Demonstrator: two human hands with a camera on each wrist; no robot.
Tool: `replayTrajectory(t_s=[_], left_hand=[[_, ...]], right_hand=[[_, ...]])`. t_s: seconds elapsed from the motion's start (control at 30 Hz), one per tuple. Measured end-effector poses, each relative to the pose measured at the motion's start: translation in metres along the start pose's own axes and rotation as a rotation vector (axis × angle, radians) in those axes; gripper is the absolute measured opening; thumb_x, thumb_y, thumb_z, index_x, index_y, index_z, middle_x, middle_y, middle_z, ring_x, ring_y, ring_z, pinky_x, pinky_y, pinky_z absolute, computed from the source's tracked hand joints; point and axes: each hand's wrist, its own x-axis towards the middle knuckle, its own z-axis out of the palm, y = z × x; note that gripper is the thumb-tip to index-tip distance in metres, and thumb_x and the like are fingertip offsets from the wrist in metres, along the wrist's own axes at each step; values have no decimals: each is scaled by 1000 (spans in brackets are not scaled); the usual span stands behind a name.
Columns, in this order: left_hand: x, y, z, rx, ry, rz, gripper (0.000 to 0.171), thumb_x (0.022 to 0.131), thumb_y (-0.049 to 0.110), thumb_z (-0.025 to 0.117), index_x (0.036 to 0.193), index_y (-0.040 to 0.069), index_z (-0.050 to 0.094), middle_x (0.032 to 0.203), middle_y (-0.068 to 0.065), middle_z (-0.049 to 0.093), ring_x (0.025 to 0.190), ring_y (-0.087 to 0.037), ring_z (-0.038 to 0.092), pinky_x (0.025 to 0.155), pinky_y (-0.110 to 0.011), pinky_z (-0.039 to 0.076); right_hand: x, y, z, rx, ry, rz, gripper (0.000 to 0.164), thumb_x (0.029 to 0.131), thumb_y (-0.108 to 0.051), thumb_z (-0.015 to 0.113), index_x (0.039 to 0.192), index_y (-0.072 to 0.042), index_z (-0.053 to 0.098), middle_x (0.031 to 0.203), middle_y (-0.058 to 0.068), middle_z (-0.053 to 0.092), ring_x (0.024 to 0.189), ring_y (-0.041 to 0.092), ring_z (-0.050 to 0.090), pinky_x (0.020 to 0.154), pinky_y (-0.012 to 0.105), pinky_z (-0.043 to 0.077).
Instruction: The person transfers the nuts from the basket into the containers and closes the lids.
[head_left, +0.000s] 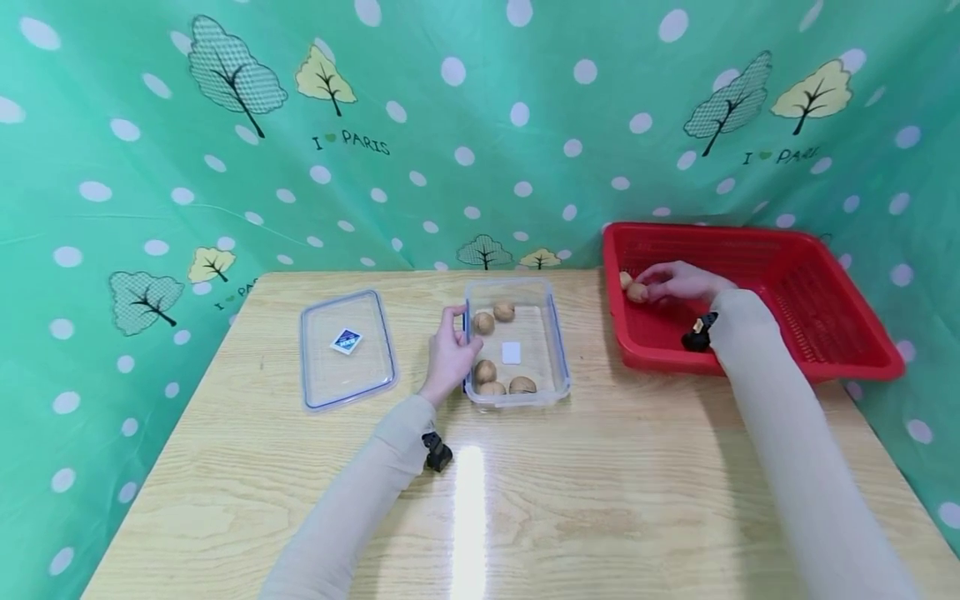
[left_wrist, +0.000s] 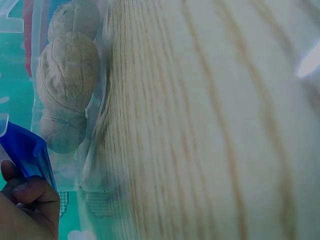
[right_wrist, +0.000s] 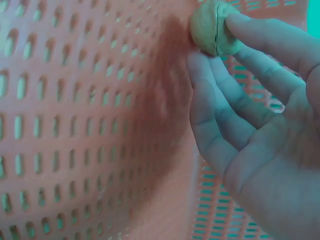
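One clear container (head_left: 525, 400) holds five walnuts (head_left: 522, 384), three near and two far, its left rim gripped between the left hand's (head_left: 450, 357) thumb and fingers; one lid (head_left: 322, 367) lies apart, left. Across a gap of tabletop (head_left: 592, 333), the right hand (head_left: 684, 282) reaches over one red basket's (head_left: 847, 368) near edge, pinching one of two walnuts (head_left: 637, 292) inside, far left.

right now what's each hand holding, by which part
Right hand: round brown walnut, by its sides. Left hand: clear rectangular plastic container, by its left wall near the blue latch.
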Motion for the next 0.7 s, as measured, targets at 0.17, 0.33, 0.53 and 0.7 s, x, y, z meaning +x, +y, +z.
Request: replayTrajectory(t_s=[0.17, 0.33, 0.53, 0.7], left_hand=[[0, 1, 3, 0, -10, -3, 57, 84, -5, 59, 138, 4, 42, 54, 4, 38, 44, -8, 33, 41, -21, 31], [2, 2, 3, -2, 7, -1, 57, 83, -6, 59, 136, 4, 43, 55, 4, 38, 45, -9, 32, 41, -22, 31], [1, 0, 1, 17, 5, 10, 57, 83, -6, 59, 137, 4, 43, 54, 4, 37, 43, -8, 31, 41, -21, 29], [0, -1, 0, 23, 11, 1, 57, 83, -6, 59, 137, 5, 43, 53, 5, 37, 43, -7, 31, 40, -21, 29]], right_hand=[[-6, -6, -6, -2, 69, -38, 50, 88, -11, 68, 133, 2, 50, 124, 20, 53, 105, 33, 54, 83, 38, 53], [-12, -18, -10, 16, 94, -57, 52, 88, -9, 68, 135, -1, 48, 129, 19, 50, 108, 32, 51, 86, 42, 52], [-22, -34, -10, 16, 119, -83, 54, 87, -11, 70, 136, -5, 47, 130, 16, 50, 111, 31, 51, 87, 41, 51], [-29, -48, -9, 11, 121, -101, 54, 87, -13, 71, 136, -8, 48, 129, 12, 52, 111, 29, 51, 88, 40, 51]])
